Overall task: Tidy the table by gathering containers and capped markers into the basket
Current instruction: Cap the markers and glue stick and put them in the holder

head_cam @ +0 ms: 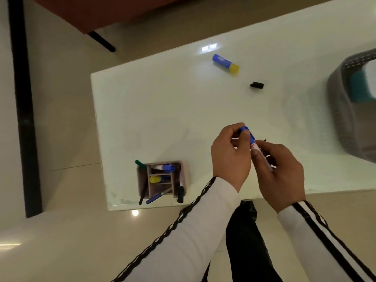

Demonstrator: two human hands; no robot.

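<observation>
Over the white table (162, 110), both my hands hold one white marker with a blue cap (251, 139). My left hand (230, 157) pinches the blue cap end, and my right hand (278, 171) grips the white barrel. A loose black cap (257, 85) lies farther out on the table. A blue glue stick with a yellow cap (225, 64) lies beyond it. The grey perforated basket (343, 119) stands at the right edge with a teal and white container (360, 86) inside. A pinkish pen holder (184, 176) with several markers and pens stands near the table's front left.
The table's left and near edges drop to a glossy beige floor. A reddish-brown piece of furniture (97, 11) stands beyond the table's far left corner. A black strip (24, 102) runs along the floor at the left.
</observation>
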